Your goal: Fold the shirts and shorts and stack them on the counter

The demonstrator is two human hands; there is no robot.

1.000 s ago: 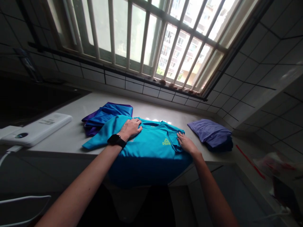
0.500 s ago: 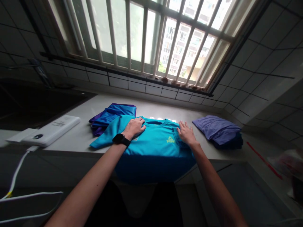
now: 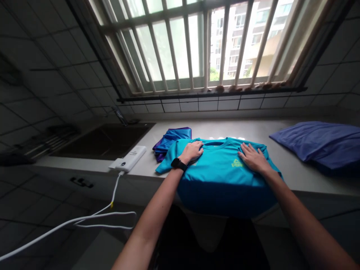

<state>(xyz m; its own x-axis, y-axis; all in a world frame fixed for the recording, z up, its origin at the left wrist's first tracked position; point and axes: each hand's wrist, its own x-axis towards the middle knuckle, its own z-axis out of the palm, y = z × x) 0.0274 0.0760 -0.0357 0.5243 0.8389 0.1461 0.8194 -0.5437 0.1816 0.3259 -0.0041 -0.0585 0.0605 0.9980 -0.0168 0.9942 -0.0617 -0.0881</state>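
Observation:
A turquoise T-shirt (image 3: 216, 165) with a yellow-green chest logo lies on the counter, its collar toward the window and its lower part hanging over the front edge. My left hand (image 3: 192, 151), with a black watch at the wrist, rests flat on the shirt left of the collar. On the other side of the collar, my right hand (image 3: 254, 158) lies palm down with fingers spread, near the right sleeve. Folded blue and purple clothing (image 3: 174, 138) sits behind the shirt's left sleeve.
A lavender folded garment (image 3: 332, 144) lies on darker cloth at the right of the white counter (image 3: 242, 126). On the left are a white power bank (image 3: 132, 159) with a hanging cable (image 3: 115, 191) and a dark sink (image 3: 107, 140). Behind is a barred window (image 3: 197, 48).
The view has turned to the left, showing more of the sink. My right hand has slid outward, and the shirt's right sleeve side now lies more spread out. My left hand stays beside the collar.

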